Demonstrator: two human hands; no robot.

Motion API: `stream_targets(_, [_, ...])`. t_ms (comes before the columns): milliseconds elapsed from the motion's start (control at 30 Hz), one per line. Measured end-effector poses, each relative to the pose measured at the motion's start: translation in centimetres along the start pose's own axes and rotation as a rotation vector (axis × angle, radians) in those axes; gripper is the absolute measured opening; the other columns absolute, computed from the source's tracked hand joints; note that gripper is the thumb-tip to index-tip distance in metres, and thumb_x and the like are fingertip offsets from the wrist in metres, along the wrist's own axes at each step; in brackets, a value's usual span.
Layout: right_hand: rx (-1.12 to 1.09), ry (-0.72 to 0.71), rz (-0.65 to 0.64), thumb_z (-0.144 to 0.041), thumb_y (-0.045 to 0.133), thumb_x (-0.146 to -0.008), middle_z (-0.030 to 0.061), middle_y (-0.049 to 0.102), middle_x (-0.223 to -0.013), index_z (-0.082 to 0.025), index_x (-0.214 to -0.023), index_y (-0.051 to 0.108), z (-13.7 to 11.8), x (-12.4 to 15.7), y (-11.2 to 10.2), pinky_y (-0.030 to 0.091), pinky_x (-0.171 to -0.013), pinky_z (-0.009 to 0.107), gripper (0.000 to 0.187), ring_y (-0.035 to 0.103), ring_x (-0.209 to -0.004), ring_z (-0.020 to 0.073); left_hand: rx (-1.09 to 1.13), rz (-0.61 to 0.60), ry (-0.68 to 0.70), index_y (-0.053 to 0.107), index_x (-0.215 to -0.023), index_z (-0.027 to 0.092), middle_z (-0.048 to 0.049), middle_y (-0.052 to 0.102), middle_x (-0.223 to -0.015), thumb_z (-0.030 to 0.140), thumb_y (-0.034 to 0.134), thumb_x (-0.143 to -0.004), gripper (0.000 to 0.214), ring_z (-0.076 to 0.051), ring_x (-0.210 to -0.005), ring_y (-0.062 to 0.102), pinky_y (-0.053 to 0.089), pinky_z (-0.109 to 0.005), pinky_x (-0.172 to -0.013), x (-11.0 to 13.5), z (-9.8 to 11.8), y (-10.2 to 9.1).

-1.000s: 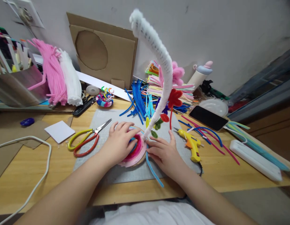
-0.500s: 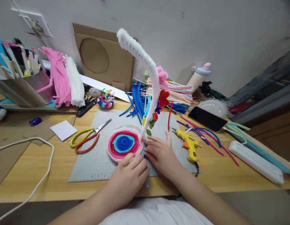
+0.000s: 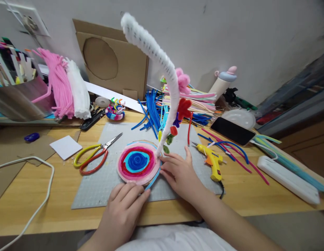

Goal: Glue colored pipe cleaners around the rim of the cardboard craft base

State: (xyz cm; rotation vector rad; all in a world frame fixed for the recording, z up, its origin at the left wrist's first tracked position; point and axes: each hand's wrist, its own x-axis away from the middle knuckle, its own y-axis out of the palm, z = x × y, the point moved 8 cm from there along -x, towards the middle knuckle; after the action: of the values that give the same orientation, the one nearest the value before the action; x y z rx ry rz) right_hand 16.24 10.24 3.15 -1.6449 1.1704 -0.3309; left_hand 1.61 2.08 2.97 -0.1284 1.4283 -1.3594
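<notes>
A round disc (image 3: 137,177) covered in coiled pipe cleaners, blue in the middle with light blue, red and pink rings, rests on the grey cutting mat (image 3: 94,190). From its right side rises a curved white fuzzy stem (image 3: 173,94) with pink, red and purple pipe-cleaner flowers (image 3: 184,108) and green leaves. A light-blue pipe cleaner (image 3: 153,179) runs along the disc's lower right edge. My left hand (image 3: 126,205) is closed at the near edge, fingertips on the strip's loose end. My right hand (image 3: 180,174) presses thumb and fingers against the right edge, over the strip.
Scissors (image 3: 99,153) lie open to the left, beside a white paper square (image 3: 65,147). To the right are a yellow glue gun (image 3: 211,158), loose pipe cleaners, a phone (image 3: 232,130) and a white power strip (image 3: 287,179). Pipe-cleaner bundles and cardboard (image 3: 135,66) stand behind.
My left hand has moved left and toward me along the disc's near edge, and the light-blue strip now bends round that edge. My right hand stays in place. The view has shifted slightly.
</notes>
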Motion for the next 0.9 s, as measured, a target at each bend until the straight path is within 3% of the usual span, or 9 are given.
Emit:
stream_targets(467, [0.042, 0.018, 0.040, -0.024, 0.063, -0.088, 0.0016, 0.073, -0.108, -0.023, -0.080, 0.065, -0.2, -0.1, 0.2, -0.013, -0.111, 0.062, 0.008, 0.060, -0.114, 0.0257, 0.023, -0.050, -0.003, 0.063, -0.113, 0.011, -0.0082, 0.066, -0.096, 0.003, 0.053, -0.088, 0.028, -0.020, -0.094, 0.053, 0.040, -0.033, -0.086, 0.9, -0.7, -0.3])
stream_targets(733, [0.047, 0.007, 0.045, -0.032, 0.068, -0.086, 0.0004, 0.073, -0.107, -0.023, -0.077, 0.063, -0.6, -0.1, 0.1, -0.016, -0.111, 0.061, 0.014, 0.060, -0.113, 0.0258, -0.028, -0.034, -0.086, 0.067, -0.106, 0.018, -0.0058, 0.069, -0.093, 0.010, 0.051, -0.091, 0.023, -0.020, -0.091, 0.056, 0.039, -0.034, -0.083, 1.1, -1.1, -0.7])
stream_targets(900, [0.052, 0.009, 0.055, -0.033, 0.068, -0.085, -0.0007, 0.073, -0.107, -0.023, -0.075, 0.062, -0.6, -0.1, 0.1, -0.016, -0.111, 0.061, 0.016, 0.060, -0.113, 0.0254, -0.081, 0.009, -0.067, 0.069, -0.103, 0.021, -0.0041, 0.071, -0.093, 0.013, 0.048, -0.092, 0.025, -0.019, -0.090, 0.059, 0.039, -0.034, -0.083, 0.6, -0.9, -1.5])
